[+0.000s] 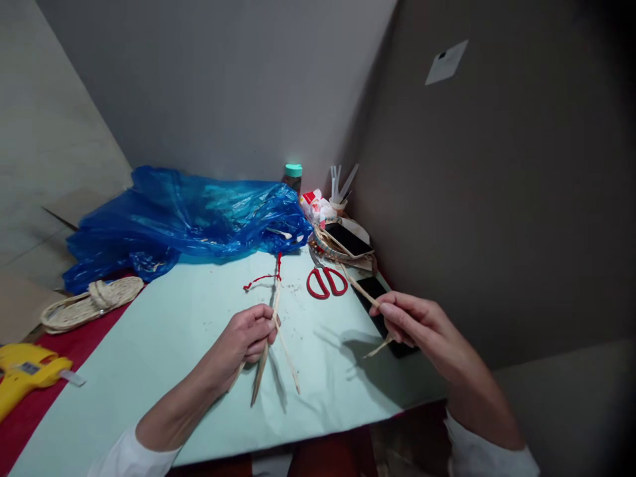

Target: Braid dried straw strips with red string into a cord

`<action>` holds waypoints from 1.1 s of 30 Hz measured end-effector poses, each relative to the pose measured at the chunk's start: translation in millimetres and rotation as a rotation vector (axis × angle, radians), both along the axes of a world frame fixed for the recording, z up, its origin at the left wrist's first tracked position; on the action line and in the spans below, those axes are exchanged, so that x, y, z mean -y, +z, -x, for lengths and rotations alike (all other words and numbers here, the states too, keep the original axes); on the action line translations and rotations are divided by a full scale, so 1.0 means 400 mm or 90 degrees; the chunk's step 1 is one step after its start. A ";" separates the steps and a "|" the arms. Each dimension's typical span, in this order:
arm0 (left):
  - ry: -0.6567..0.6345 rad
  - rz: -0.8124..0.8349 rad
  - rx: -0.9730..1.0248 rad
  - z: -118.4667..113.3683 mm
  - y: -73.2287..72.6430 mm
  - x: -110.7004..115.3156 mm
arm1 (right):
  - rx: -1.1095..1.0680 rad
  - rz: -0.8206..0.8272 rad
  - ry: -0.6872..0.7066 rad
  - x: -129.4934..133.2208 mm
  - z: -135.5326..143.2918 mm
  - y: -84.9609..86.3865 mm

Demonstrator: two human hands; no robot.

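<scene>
My left hand (256, 334) pinches a bundle of pale cord strands (277, 301) above the table. Red string (279, 265) is wrapped around the bundle's far end, and one red tail bends off to the left. Several loose ends hang below the fingers; one, a darker flat strand (259, 377), points toward me. My right hand (410, 321) is closed on a separate pale cord (366, 291), which runs up toward the scissors' side. Its short frayed end (380, 348) sticks out under the fingers. Red-handled scissors (325, 281) lie between the hands, farther back.
A crumpled blue plastic bag (199, 212) covers the table's back left. At left are a coil of cord (94, 305) and a yellow glue gun (32, 371). A phone (348, 238), a green-lidded jar (293, 175) and a cup of glue sticks (338, 202) crowd the back right by the wall.
</scene>
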State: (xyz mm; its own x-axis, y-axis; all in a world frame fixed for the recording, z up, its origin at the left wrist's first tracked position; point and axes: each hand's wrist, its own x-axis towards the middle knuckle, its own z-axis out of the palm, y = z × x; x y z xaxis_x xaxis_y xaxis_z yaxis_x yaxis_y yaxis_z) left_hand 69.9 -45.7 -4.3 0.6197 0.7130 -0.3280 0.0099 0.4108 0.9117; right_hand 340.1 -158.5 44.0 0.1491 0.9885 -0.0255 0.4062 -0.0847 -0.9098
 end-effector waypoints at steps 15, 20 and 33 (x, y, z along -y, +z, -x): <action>-0.009 0.009 0.027 0.001 -0.002 -0.003 | 0.135 0.135 0.299 0.172 0.005 -0.014; -0.018 0.007 0.035 0.001 -0.009 -0.002 | 0.162 0.107 0.272 0.092 0.057 -0.003; -0.014 -0.012 0.037 -0.002 -0.026 -0.001 | 0.259 -0.029 0.285 -0.216 0.231 -0.049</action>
